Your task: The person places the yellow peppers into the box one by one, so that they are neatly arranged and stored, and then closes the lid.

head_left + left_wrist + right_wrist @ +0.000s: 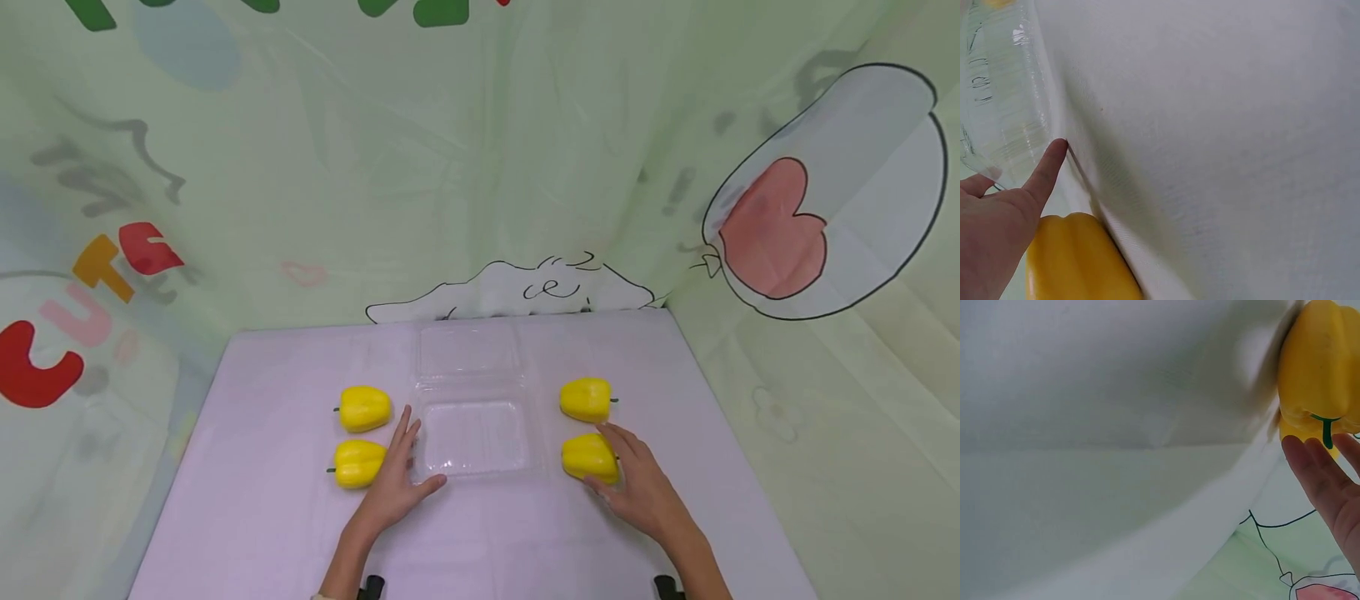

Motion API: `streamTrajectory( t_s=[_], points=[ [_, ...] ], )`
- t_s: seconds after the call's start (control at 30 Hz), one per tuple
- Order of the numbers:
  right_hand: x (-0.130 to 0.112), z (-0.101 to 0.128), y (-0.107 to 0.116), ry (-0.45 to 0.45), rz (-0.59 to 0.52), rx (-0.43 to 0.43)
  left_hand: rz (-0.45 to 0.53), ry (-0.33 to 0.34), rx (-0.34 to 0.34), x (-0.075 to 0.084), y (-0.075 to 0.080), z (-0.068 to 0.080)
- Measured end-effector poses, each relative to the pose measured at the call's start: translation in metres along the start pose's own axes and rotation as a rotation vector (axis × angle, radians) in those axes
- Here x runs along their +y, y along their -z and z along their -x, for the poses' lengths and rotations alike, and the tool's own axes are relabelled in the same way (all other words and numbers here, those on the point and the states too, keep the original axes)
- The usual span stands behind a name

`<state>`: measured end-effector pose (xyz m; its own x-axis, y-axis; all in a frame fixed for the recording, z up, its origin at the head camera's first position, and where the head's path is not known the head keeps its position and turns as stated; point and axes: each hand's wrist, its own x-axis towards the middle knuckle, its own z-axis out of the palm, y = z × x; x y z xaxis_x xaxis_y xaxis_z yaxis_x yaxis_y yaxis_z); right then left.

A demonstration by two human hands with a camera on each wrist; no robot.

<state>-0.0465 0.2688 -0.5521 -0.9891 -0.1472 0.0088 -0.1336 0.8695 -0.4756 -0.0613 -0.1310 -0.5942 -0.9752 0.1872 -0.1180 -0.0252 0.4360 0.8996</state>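
Note:
A clear plastic clamshell box (472, 437) lies with its lid laid back in the middle of the table. My left hand (397, 483) is at the box's left side, fingers straight and thumb spread, holding nothing. Just left of it are two yellow bell peppers, the nearer one (357, 464) partly behind the hand and the farther one (365, 408) in full view. On the right, my right hand (645, 492) reaches around the nearer yellow bell pepper (588, 457), fingers extended beside its green stem (1327, 432). Whether they touch it, I cannot tell. Beyond it lies another yellow bell pepper (586, 399).
A pale lilac cloth covers the table (510, 542). A printed curtain (450, 167) with cartoon drawings hangs behind and at both sides. Two dark objects, one of them a black piece (665, 586), show at the near edge beside the forearms.

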Motion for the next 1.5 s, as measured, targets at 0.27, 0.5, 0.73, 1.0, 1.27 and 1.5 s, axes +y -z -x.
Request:
streamTrajectory(
  t_s=[0.27,0.5,0.73,1.0,1.27,1.5],
  points=[
    [0.007,-0.003,-0.008,-0.011,-0.07,0.008,-0.002,0.006,-0.002,-0.001,-0.001,0.0],
    [0.01,-0.003,-0.014,-0.034,-0.099,0.022,0.001,0.007,-0.002,-0.002,-0.001,0.0],
    [0.012,-0.002,-0.018,-0.048,-0.162,0.045,0.016,0.004,0.002,-0.003,-0.001,0.001],
    [0.015,-0.002,-0.022,-0.057,-0.217,0.059,0.018,0.009,0.005,-0.002,-0.002,0.002],
    [0.014,-0.001,-0.023,-0.049,-0.231,0.071,0.003,-0.002,0.007,-0.002,-0.001,0.001],
    [0.015,-0.001,-0.024,-0.032,-0.227,0.084,0.011,0.007,0.006,-0.002,-0.002,0.0]
  ],
)
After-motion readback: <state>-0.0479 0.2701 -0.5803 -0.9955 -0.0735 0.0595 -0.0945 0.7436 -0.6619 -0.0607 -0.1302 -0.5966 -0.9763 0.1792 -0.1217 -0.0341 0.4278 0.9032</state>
